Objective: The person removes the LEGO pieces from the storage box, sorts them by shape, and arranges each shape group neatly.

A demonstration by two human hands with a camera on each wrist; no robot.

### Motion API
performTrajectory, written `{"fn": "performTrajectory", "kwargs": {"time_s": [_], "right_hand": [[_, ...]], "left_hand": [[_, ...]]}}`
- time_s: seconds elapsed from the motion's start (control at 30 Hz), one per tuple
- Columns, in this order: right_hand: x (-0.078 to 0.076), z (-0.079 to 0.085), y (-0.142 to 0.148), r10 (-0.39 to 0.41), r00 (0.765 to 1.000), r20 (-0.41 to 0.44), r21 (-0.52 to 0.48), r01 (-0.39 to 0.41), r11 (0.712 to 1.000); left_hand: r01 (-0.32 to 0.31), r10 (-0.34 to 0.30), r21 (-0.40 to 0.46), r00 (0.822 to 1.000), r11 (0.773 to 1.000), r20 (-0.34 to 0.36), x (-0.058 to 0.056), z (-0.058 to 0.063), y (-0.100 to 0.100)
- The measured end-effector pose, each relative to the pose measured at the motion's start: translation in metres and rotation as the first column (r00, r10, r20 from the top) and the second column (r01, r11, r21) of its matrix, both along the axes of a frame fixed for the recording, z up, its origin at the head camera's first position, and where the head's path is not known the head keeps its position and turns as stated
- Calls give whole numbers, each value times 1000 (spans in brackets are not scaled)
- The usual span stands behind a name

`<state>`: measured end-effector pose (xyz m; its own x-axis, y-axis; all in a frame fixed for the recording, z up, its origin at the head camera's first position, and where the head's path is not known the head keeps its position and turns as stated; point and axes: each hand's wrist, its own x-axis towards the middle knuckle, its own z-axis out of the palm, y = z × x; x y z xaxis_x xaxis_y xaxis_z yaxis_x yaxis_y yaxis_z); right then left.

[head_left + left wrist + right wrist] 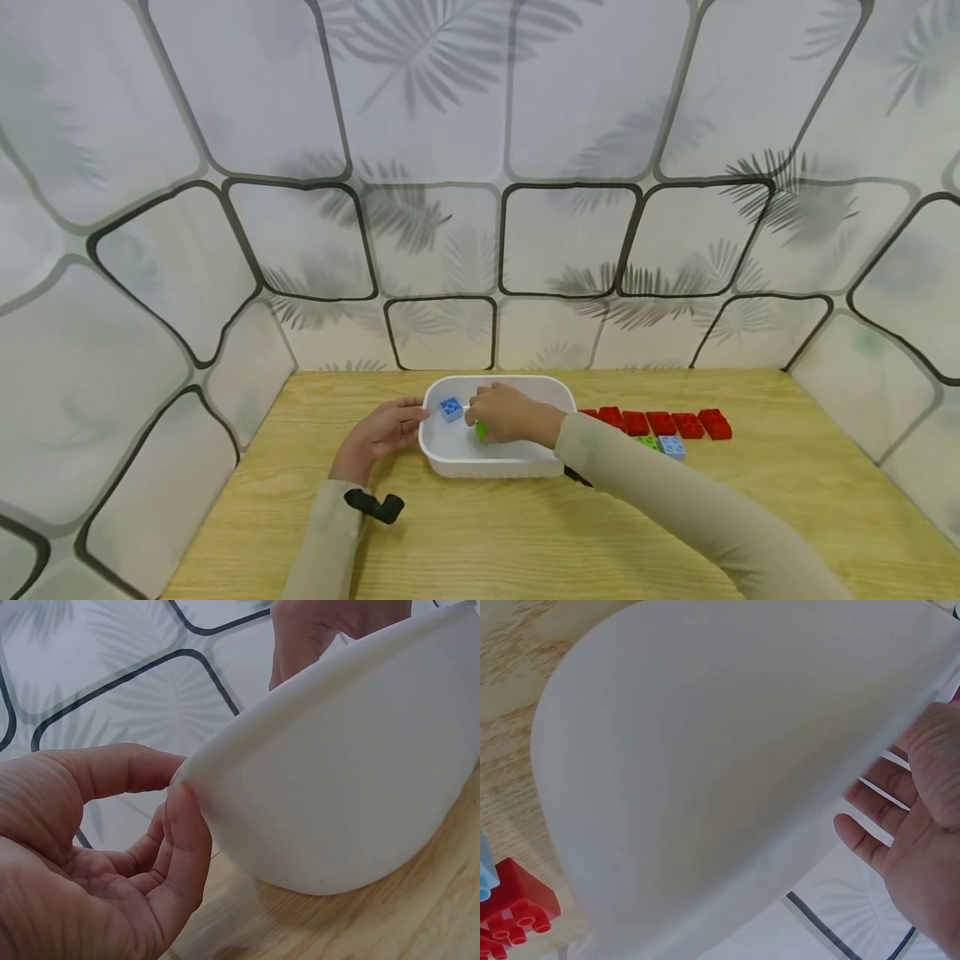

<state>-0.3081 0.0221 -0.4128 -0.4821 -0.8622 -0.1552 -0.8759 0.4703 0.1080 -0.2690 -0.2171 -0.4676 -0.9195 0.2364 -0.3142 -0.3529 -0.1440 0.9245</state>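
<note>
A white plastic tub [498, 468] stands on the wooden table. My left hand [390, 431] pinches its left rim between thumb and forefinger, as the left wrist view shows close up; the other fingers curl below the rim. Inside, my right hand [504, 412] reaches down with bent fingers at a green toy block [481, 431], which it partly covers. The tub wall [705, 750] hides the right thumb and fingertips in the right wrist view. A blue toy block [451, 408] lies in the tub's left part.
Right of the tub runs a row of several red toy blocks [661, 423], partly behind the right sleeve. In front of that row sit a green block [647, 442] and a light blue block [672, 447]. A patterned wall [442, 333] rises behind the table [480, 542].
</note>
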Motion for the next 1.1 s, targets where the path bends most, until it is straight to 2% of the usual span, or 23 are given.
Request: {"fn": "performTrajectory", "kwargs": {"time_s": [0.3,0.53,0.73,0.87,1.1], "right_hand": [[3,1,3,23,1000,-3,9,-23,1000],[3,4,9,77,996,-49,-48,-80,996],[4,7,17,100,991,-87,-82,-107,991],[6,9,26,114,988,-109,-138,-129,982],[12,14,50,118,988,-99,-282,-142,949]], "left_hand": [[-11,10,45,1000,999,23,-2,0,2],[-23,22,52,999,998,25,0,3,3],[-10,9,60,1000,998,21,1,4,3],[-5,4,57,1000,998,19,1,3,3],[-24,23,46,1000,999,21,0,3,3]]}}
